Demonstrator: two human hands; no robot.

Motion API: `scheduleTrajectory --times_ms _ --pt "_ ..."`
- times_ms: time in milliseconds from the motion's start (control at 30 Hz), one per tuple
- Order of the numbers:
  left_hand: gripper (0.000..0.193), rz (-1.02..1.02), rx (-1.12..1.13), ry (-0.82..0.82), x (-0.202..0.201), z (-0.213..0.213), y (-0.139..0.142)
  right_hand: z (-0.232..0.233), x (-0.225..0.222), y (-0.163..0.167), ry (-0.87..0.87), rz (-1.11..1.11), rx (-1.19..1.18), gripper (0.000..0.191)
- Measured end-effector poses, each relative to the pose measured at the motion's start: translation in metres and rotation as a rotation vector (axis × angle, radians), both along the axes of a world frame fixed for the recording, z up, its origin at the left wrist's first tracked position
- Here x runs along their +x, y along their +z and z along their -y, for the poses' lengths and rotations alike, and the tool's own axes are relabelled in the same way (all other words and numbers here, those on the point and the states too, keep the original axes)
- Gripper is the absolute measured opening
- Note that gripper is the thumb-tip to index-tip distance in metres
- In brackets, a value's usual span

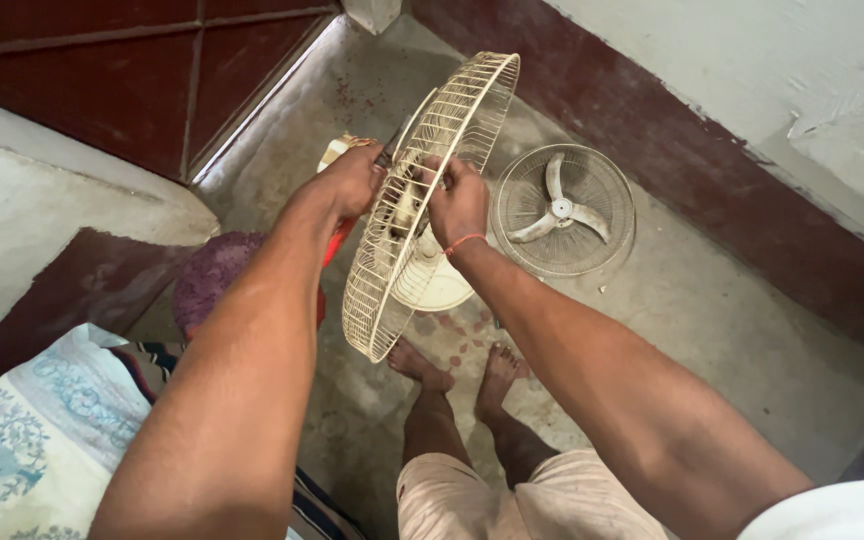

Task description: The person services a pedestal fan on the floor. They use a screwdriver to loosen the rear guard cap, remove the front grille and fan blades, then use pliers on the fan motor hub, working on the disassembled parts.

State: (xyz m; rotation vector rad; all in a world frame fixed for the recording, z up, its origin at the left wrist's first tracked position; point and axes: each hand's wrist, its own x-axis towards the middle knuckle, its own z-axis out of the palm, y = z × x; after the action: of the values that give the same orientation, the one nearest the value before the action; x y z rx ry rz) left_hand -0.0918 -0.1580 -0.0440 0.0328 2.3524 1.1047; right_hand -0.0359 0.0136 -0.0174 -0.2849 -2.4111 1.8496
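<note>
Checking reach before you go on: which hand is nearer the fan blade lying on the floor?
Right. The right hand grips the wire guard just beside the fan blade; the left hand is on the guard's far side.

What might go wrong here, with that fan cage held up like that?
The wire cage is gripped on edge by the left hand and right hand above bare feet; a slip might land on toes. The other grille with blades lies close on the floor, easy to tread on.

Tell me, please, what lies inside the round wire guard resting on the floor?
Inside the floor guard sits a three-bladed fan blade with a pale hub. The floor beneath it shows only through the wires; whatever is under the hub stays hidden.
</note>
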Motion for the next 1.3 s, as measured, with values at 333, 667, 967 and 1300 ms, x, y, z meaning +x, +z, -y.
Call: scheduleTrajectory --times_ms 333,667,967,1300 --pt "0.025 -0.054 -0.020 -0.029 0.001 0.001 0.001 -0.018 -0.012 -0.011 0.212 0.096 -0.248 0.023" --pt "0.022 -0.085 -0.038 -0.014 0.002 0.000 0.002 -0.018 -0.002 -0.006 0.191 -0.159 0.247 0.025" --pt "0.024 -0.050 0.029 -0.007 0.001 0.002 -0.005 -0.022 -0.010 -0.019 0.228 -0.052 0.123 0.024" --pt "0.025 -0.122 -0.099 -0.054 -0.001 0.002 -0.011 -0.014 -0.013 -0.017 0.209 -0.102 0.356 0.024"
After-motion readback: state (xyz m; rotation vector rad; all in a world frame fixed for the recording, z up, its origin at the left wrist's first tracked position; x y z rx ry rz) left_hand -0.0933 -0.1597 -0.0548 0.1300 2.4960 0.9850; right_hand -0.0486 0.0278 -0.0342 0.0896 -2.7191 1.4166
